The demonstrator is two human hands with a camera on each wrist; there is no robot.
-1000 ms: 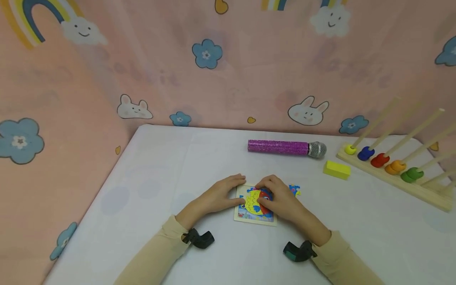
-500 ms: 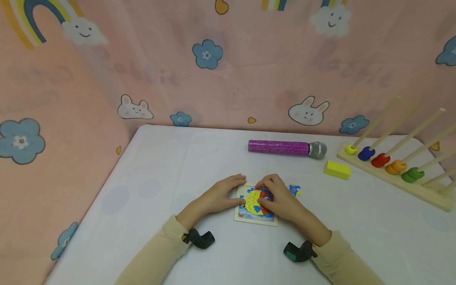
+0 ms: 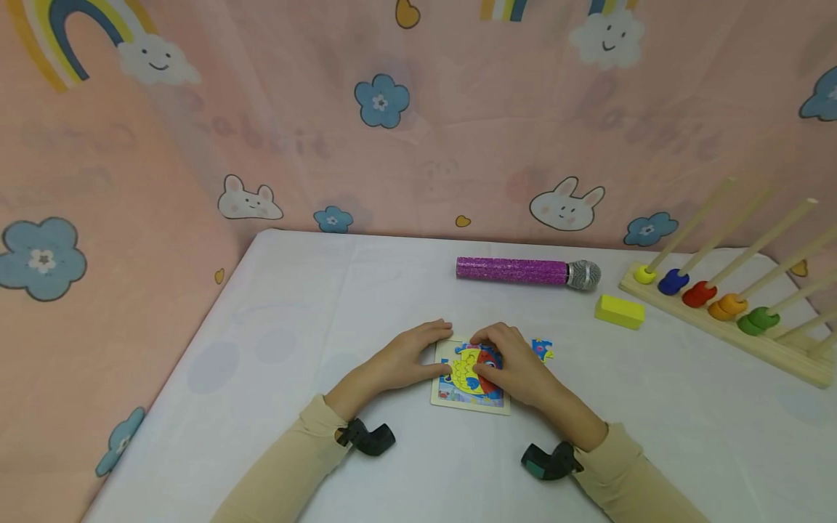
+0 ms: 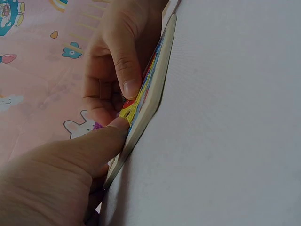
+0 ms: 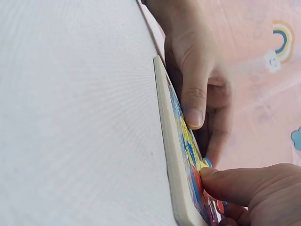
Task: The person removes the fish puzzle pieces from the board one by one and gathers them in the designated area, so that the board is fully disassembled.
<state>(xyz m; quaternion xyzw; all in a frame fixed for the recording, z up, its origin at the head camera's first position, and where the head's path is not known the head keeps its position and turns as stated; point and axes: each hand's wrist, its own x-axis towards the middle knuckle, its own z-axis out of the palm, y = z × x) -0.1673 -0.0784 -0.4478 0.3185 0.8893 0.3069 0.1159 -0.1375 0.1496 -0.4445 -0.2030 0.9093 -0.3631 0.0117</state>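
Observation:
A square wooden jigsaw puzzle (image 3: 467,396) with a yellow and red fish picture lies flat on the white table in the head view. My left hand (image 3: 408,356) holds its left side, thumb on the picture and fingers along the far edge. From the right, my right hand (image 3: 516,363) reaches over the board, thumb and fingertips pinching a small puzzle piece (image 5: 206,163) at the picture; the fingers hide most of it. A loose blue puzzle piece (image 3: 542,349) with a yellow part lies just right of the right hand.
A purple glitter microphone (image 3: 516,269) lies behind the puzzle. Right of it sit a yellow block (image 3: 619,311) and a wooden peg stand (image 3: 726,327) with coloured beads on tilted-looking rods. A pink patterned cloth (image 3: 431,145) hangs at the table's back edge.
The right hand's fingers have shifted very slightly over the puzzle. Both hands otherwise keep their places, and the loose piece has not moved.

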